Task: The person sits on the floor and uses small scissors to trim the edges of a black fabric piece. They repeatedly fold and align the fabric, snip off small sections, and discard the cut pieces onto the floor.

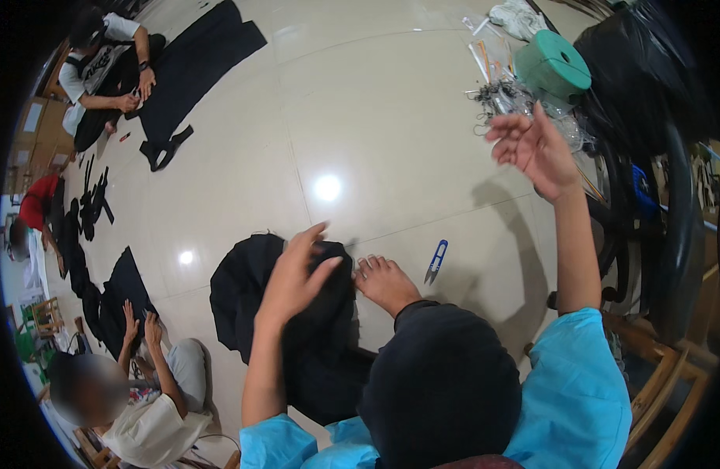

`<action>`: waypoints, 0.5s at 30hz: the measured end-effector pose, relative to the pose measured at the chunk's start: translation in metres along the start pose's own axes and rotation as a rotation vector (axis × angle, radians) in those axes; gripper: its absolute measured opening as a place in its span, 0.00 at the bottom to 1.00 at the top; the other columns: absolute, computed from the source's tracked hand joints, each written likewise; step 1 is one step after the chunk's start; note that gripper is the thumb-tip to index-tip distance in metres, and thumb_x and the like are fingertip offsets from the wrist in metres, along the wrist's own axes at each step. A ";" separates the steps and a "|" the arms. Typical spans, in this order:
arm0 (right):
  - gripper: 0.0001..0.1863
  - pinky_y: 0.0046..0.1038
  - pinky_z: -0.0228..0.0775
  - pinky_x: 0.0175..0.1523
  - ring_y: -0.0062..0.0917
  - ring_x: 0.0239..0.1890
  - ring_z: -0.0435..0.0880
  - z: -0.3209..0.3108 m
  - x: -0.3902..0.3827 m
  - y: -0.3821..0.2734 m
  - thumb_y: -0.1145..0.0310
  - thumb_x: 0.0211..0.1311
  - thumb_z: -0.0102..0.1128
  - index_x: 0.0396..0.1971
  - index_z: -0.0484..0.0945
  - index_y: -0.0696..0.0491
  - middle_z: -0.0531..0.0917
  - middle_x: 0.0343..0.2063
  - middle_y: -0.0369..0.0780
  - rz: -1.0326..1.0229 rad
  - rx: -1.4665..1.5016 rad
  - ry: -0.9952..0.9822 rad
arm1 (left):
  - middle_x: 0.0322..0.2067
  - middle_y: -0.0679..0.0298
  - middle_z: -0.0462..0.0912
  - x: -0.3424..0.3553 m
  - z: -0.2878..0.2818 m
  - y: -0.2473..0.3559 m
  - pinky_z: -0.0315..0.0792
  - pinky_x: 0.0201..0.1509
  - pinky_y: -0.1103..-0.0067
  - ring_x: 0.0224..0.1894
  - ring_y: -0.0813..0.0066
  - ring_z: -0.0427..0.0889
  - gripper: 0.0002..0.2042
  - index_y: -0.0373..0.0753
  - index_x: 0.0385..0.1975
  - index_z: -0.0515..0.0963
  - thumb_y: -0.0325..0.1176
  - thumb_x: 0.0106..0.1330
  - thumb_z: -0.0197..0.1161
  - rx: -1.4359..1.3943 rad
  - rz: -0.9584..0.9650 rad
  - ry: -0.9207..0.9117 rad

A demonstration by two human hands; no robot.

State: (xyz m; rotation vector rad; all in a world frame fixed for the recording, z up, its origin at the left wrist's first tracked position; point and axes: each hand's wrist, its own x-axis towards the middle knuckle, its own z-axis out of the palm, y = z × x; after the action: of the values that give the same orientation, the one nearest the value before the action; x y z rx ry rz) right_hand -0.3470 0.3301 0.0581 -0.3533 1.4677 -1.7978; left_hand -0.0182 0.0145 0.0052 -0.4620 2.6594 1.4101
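Note:
My left hand (pixel 297 273) hovers over a heap of black cloth (pixel 239 301) on the floor, thumb and fingers apart and holding nothing. My right hand (pixel 538 152) is raised at the upper right, fingers loosely bent and spread, with nothing visible in it. Closest to it are a large green spool (pixel 549 69) and a tangle of metal clips and clear plastic (pixel 510 102). Blue-handled thread snips (pixel 435 262) lie on the tiles, blades pointing towards me. My bare foot (pixel 385 286) rests between the cloth and the snips.
Black bags (pixel 641 70) and a dark chair frame (pixel 610 258) stand along the right side. At left, several people sit with black cloth pieces (pixel 192 70). Cardboard boxes (pixel 43 129) are stacked behind the farthest person. A wooden frame (pixel 661 391) is at lower right.

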 end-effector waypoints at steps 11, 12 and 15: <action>0.33 0.21 0.68 0.34 0.17 0.25 0.78 0.095 -0.016 0.045 0.43 0.83 0.38 0.54 0.79 0.60 0.77 0.21 0.34 0.198 -0.346 -0.586 | 0.44 0.60 0.85 0.088 0.089 0.070 0.78 0.51 0.77 0.43 0.74 0.83 0.25 0.38 0.58 0.76 0.28 0.60 0.76 -0.946 0.214 -0.421; 0.32 0.21 0.68 0.33 0.16 0.24 0.77 0.094 -0.019 0.045 0.45 0.83 0.38 0.53 0.79 0.60 0.76 0.21 0.33 0.251 -0.350 -0.615 | 0.41 0.60 0.86 0.087 0.090 0.069 0.78 0.50 0.77 0.43 0.75 0.84 0.22 0.38 0.54 0.77 0.27 0.60 0.76 -0.817 0.216 -0.410; 0.30 0.20 0.68 0.32 0.15 0.19 0.75 0.087 -0.029 0.042 0.45 0.83 0.40 0.55 0.79 0.59 0.74 0.18 0.31 0.380 -0.377 -0.680 | 0.35 0.58 0.87 0.082 0.102 0.060 0.77 0.44 0.75 0.41 0.76 0.84 0.11 0.37 0.43 0.82 0.28 0.62 0.75 -0.565 0.228 -0.401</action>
State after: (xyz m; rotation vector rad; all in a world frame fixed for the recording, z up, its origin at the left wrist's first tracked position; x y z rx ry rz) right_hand -0.2555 0.2879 0.0522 -0.7352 1.2532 -0.9532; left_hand -0.1202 0.1112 -0.0236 0.0971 2.0266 2.0658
